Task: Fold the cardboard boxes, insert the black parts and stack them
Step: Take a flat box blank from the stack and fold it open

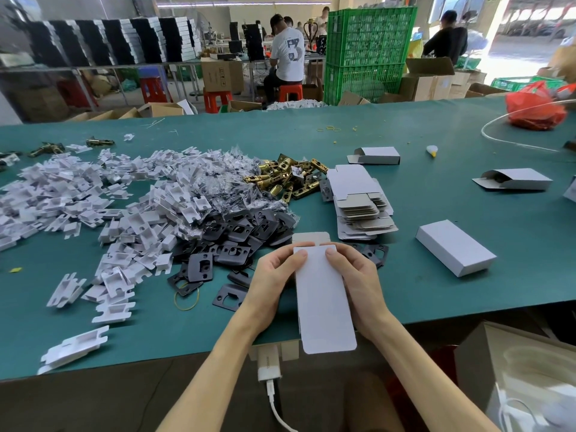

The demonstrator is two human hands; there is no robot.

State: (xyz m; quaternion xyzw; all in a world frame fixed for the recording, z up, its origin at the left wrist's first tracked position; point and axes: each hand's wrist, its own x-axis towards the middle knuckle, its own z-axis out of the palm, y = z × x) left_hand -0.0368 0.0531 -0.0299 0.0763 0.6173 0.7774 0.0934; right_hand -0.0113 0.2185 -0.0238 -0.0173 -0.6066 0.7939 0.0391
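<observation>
Gripping an unclosed cardboard box (324, 297), left hand (274, 277) and right hand (358, 275) fingers (333, 254) curled round it (one closed box (455, 247) right of it), many blanks (358, 207) beyond unfolded

Bright, even daylight fills the scene. The strongest light comes from an open doorway (530, 26) at the upper right, washed out almost to white. A ceiling light strip (243, 4) glows at the top. The green table (436, 207) carries only faint, soft shadows. The white cardboard box (324, 300) near the centre looks crisp. Distant workers look softer. The wide lens curves the table's edges and stretches the corners.
</observation>
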